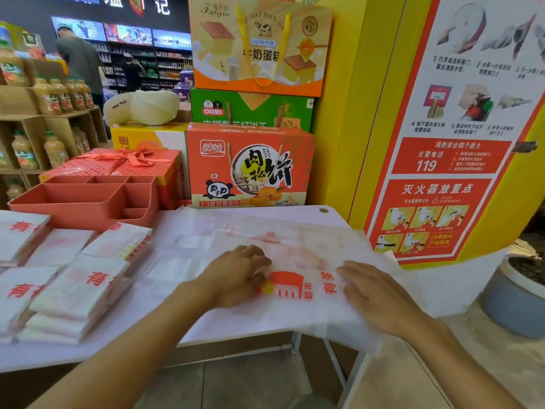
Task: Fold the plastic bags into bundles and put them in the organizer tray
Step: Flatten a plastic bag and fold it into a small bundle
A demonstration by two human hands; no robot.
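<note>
Smoothing and folding stage, judged from the layout: plastic bag [295, 293] spread flat on the right half of the white table [59, 352], near edge overhanging the table front. Left hand [236, 277] knuckles-up on the bag beside the red printed logo, fingers bent with tips on the film; pinching or merely pressing: cannot tell. Right hand [376, 293] laid palm-down on the bag to the right of the logo, fingers nearly straight, gripping nothing, pressing only.

Next move, as estimated: keep one hand as an anchor, lift a free edge with the other, and fold across toward the logo. Press out trapped air before each further fold, thin film being likely to slide and spring open.

Containers: red organizer tray [82, 199] at the rear left of the table, divided into several compartments; no bundle visible in any compartment in view. Folded bundles [79, 287] stacked on the table in front of the tray, outside it, awaiting transfer.
</note>
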